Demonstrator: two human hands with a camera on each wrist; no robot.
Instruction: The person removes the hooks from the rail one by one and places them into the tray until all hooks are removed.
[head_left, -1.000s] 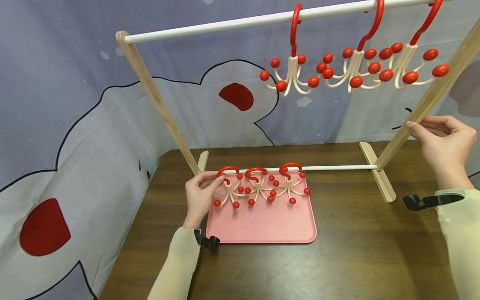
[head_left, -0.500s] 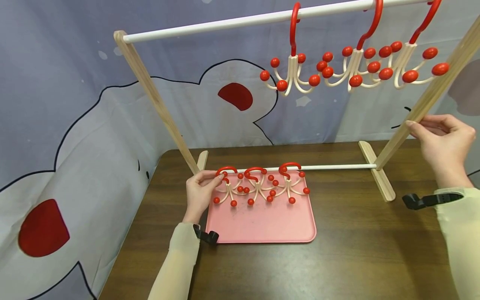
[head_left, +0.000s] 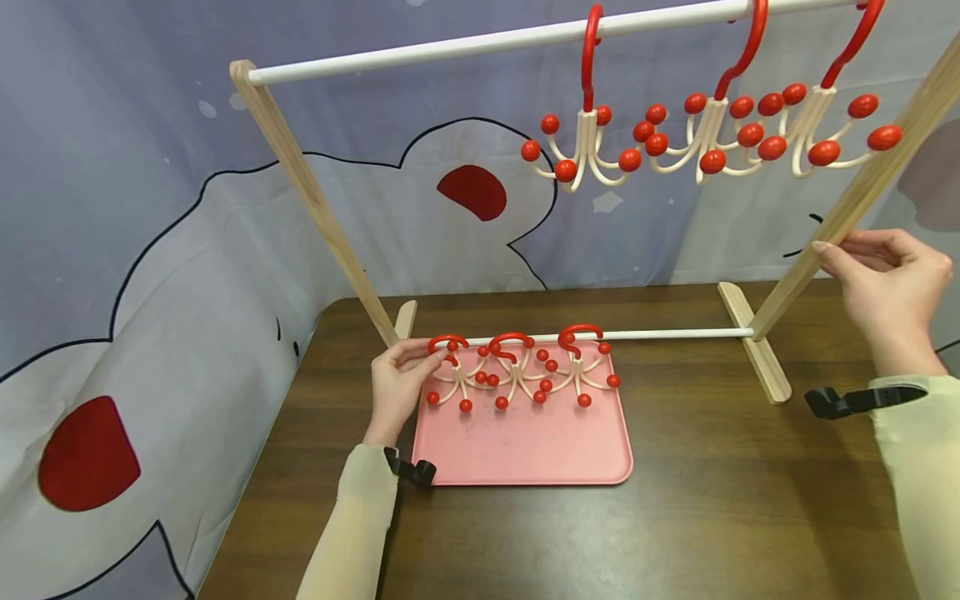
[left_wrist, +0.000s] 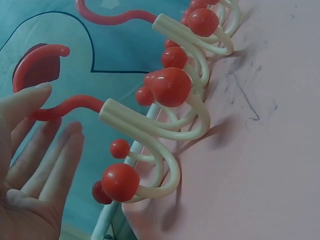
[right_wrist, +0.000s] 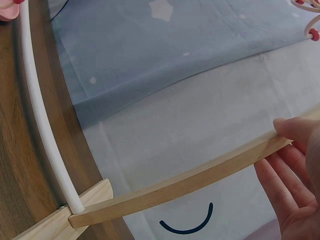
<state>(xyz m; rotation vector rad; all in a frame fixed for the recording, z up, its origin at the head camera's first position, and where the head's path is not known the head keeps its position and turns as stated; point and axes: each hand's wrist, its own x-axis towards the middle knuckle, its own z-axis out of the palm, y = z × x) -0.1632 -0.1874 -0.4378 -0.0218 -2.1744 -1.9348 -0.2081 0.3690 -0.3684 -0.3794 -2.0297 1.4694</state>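
Observation:
My left hand pinches the red hook of the leftmost claw hanger, which has cream arms tipped with red balls. In the left wrist view, thumb and fingers close around the hook's bend. Its arms stand on the pink tray, beside a middle claw hanger and a right claw hanger. My right hand grips the right wooden post of the rack between thumb and fingers. Three like hangers, the nearest to the left being a hanging claw hanger, hang from the white top rail.
A white lower rail runs behind the tray between the wooden feet, such as the right foot. The left post rises behind my left hand. A patterned cloth backs the brown table.
The leftmost hanger's hook has shifted slightly left in my left hand, and its front balls have edged left and up. My right hand stays on the post.

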